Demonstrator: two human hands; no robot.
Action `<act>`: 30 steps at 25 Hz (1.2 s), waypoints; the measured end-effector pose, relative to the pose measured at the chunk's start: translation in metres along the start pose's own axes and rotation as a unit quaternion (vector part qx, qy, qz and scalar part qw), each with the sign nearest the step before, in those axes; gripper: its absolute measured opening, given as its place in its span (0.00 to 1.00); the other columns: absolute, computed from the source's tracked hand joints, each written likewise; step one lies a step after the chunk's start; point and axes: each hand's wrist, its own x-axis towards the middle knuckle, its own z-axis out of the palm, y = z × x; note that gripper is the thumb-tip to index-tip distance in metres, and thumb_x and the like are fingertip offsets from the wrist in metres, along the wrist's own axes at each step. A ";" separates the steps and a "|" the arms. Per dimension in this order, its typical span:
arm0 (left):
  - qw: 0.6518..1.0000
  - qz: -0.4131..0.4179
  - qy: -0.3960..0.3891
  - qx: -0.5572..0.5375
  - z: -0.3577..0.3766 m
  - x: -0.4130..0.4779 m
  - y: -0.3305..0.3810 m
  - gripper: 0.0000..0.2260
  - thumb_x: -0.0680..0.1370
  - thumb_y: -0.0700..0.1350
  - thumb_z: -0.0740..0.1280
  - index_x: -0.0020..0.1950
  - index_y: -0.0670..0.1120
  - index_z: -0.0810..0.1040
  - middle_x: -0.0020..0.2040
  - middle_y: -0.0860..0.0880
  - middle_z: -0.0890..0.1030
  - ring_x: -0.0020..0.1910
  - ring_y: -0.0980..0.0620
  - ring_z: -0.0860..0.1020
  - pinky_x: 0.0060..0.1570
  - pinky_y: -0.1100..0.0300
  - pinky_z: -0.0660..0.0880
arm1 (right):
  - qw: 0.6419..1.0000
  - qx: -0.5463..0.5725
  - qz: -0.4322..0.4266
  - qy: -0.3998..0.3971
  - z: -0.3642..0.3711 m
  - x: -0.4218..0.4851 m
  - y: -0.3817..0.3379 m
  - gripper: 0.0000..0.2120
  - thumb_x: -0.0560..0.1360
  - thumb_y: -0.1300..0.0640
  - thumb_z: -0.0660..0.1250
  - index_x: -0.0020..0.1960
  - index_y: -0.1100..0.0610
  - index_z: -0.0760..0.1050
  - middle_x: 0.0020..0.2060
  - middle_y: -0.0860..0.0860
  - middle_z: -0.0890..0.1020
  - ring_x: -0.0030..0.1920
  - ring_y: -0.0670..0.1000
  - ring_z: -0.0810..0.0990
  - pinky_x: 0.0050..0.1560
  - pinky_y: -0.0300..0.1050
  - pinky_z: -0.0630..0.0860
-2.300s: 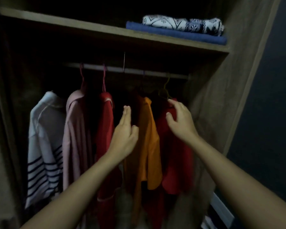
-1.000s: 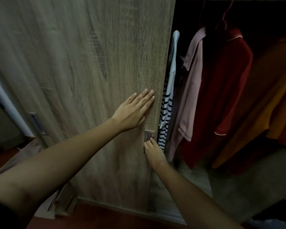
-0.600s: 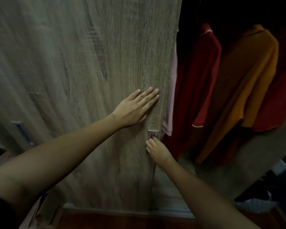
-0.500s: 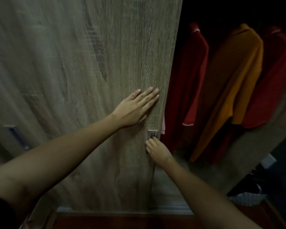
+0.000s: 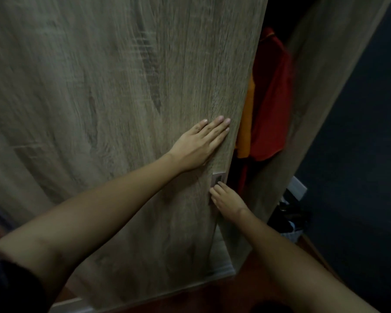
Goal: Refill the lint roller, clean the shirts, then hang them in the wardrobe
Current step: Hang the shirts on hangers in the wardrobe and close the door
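The wooden sliding wardrobe door (image 5: 122, 86) covers most of the opening. My left hand (image 5: 199, 144) lies flat on it near its right edge, fingers straight and together, holding nothing. Just below, my right hand (image 5: 227, 198) has its fingertips hooked into the small recessed metal handle (image 5: 219, 178). In the narrow dark gap on the right hang a red shirt (image 5: 273, 105) and a sliver of an orange shirt (image 5: 246, 123). The other shirts are hidden behind the door. No lint roller is in view.
The wardrobe's right side panel (image 5: 321, 86) bounds the gap. Beyond it is a dark wall (image 5: 359, 154). Dark clutter (image 5: 289, 213) lies on the reddish floor beside the wardrobe's foot, near a white block (image 5: 299, 190).
The door has slid to the right with both hands on it. The striped, pink and first red shirts went out of sight; only the orange edge and last red shirt still show.
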 end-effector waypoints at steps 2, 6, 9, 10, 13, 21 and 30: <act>1.000 0.017 0.002 -0.003 0.004 0.029 0.016 0.25 0.77 0.45 0.48 0.72 0.43 0.65 0.73 0.44 0.66 0.73 0.48 0.64 0.70 0.54 0.60 | 1.000 0.015 0.008 -0.016 0.022 -0.014 0.016 0.24 0.79 0.54 0.53 0.73 0.62 0.58 0.70 0.58 0.61 0.70 0.58 0.59 0.74 0.53 0.50; 0.999 0.044 -0.006 -0.003 0.009 0.078 0.043 0.25 0.77 0.44 0.45 0.73 0.43 0.64 0.73 0.45 0.66 0.73 0.49 0.63 0.70 0.55 0.60 | 0.998 0.023 0.018 -0.047 0.059 -0.037 0.041 0.24 0.80 0.54 0.51 0.74 0.62 0.56 0.73 0.57 0.58 0.72 0.58 0.57 0.74 0.52 0.48; 0.998 0.056 -0.023 -0.003 0.012 0.109 0.060 0.26 0.77 0.43 0.43 0.74 0.43 0.62 0.74 0.45 0.64 0.74 0.49 0.61 0.71 0.55 0.58 | 0.996 0.036 0.032 -0.071 0.082 -0.051 0.059 0.24 0.80 0.54 0.51 0.74 0.61 0.56 0.73 0.57 0.58 0.72 0.57 0.57 0.74 0.51 0.48; 0.998 0.060 -0.029 -0.005 0.012 0.118 0.066 0.26 0.77 0.43 0.42 0.74 0.43 0.61 0.75 0.45 0.63 0.74 0.48 0.60 0.71 0.54 0.58 | 0.995 0.040 0.036 -0.080 0.089 -0.054 0.064 0.24 0.80 0.54 0.52 0.74 0.61 0.56 0.73 0.57 0.58 0.72 0.57 0.57 0.74 0.51 0.48; 0.997 0.063 -0.049 -0.020 0.011 0.140 0.078 0.26 0.77 0.43 0.40 0.75 0.42 0.57 0.76 0.44 0.59 0.75 0.47 0.57 0.72 0.53 0.54 | 0.992 0.049 0.041 -0.105 0.109 -0.062 0.075 0.24 0.79 0.53 0.53 0.73 0.60 0.57 0.72 0.57 0.59 0.72 0.57 0.57 0.75 0.51 0.48; 0.991 0.050 -0.105 -0.071 -0.002 0.179 0.100 0.26 0.77 0.41 0.37 0.76 0.39 0.42 0.78 0.42 0.44 0.76 0.46 0.43 0.73 0.52 0.42 | 0.989 0.054 0.052 -0.124 0.142 -0.075 0.094 0.25 0.80 0.52 0.53 0.74 0.60 0.56 0.72 0.56 0.60 0.71 0.56 0.58 0.74 0.51 0.47; 0.985 0.005 -0.158 -0.076 -0.014 0.184 0.110 0.24 0.82 0.42 0.45 0.76 0.39 0.42 0.78 0.42 0.43 0.76 0.45 0.42 0.73 0.51 0.42 | 0.988 0.089 0.049 -0.116 0.149 -0.082 0.096 0.26 0.79 0.52 0.54 0.75 0.59 0.54 0.73 0.54 0.58 0.72 0.55 0.56 0.75 0.50 0.46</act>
